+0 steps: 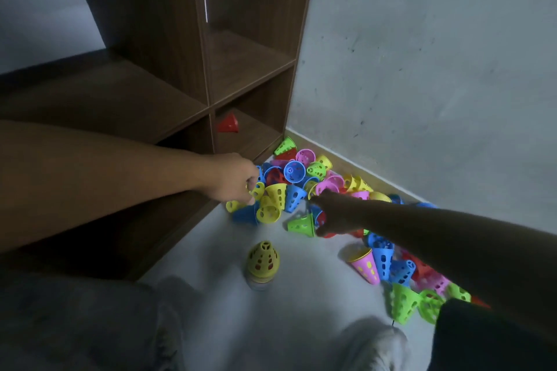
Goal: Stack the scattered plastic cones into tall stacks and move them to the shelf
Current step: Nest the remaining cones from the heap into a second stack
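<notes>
Dozens of perforated plastic cones (304,187) in yellow, blue, pink, green and red lie heaped on the pale grey floor (217,238) along the wall, just beyond both sets of fingertips; the left hand (233,178) has its fingers curled in a pinch on a small yellow perforated cone (258,190) at the near edge of the heap; the right hand (330,214) reaches into the heap with fingers spread over a bright green cone (300,224), touching cones below them, though shadow hides whether they grip anything, so I cannot tell. 1 short stack topped by a yellow cone (262,259) stands upright on the floor, nearer the person than either hand; 1 red cone (228,123) sits in a lower compartment of the dark brown wooden shelf (168,81), beyond the left knuckles. The task looks barely begun. To do this step well, I would lift the pinched cone clear of its neighbours; turn it narrow end up; seat it squarely over the standing stack, since a tilted cone will jam; steady the stack with the free hand.
</notes>
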Available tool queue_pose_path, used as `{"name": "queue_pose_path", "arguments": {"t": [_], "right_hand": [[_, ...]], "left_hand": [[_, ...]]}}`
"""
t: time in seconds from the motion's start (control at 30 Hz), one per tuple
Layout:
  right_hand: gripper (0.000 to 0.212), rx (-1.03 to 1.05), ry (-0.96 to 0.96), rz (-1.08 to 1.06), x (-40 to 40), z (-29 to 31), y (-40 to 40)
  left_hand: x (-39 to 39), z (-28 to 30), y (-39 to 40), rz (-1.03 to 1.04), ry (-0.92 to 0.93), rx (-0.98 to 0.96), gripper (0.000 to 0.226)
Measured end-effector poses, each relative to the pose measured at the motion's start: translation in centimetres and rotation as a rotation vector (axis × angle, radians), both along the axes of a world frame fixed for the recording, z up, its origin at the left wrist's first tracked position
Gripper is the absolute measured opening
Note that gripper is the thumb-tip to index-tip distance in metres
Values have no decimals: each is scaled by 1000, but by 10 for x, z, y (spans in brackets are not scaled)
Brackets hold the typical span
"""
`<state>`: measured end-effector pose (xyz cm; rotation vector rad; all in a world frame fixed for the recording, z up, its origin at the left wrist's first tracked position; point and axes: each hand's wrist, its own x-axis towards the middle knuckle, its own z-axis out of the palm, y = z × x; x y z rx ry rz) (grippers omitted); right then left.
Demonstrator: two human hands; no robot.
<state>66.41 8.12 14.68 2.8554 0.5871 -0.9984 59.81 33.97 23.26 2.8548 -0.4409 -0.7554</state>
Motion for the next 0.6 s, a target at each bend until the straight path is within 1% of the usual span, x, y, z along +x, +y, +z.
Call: {"name": "queue_pose_path", "arguments": {"t": [0.07,0.1,0.2,0.3,0.37,0.47,0.53,0.6], "right_hand": [[90,87,-88,-44,2,-13,-5],[94,130,-131,-76,4,-20,-9],[97,223,-170,-231,21,-45,-23],[94,283,-155,-300,36,-76,-39],[86,338,-148,-328,39,-95,-48],[72,372,-150,-386,44,-119,-53],[70,375,-137,-403,47,-133,-53],[71,380,-110,-432,49,-144,-53]], "left_hand": [[9,-16,-4,-41,55,65,39],[14,-25,-6,-63,81,96,41],[32,-52,-16,-88,120,134,45],[57,-80,-29,-70,111,115,45],[75,-99,-39,-31,109,75,46],[106,-128,-43,116,64,-40,46],[119,-151,-38,224,4,-101,46],[120,-176,-31,271,-35,-85,49]]}}
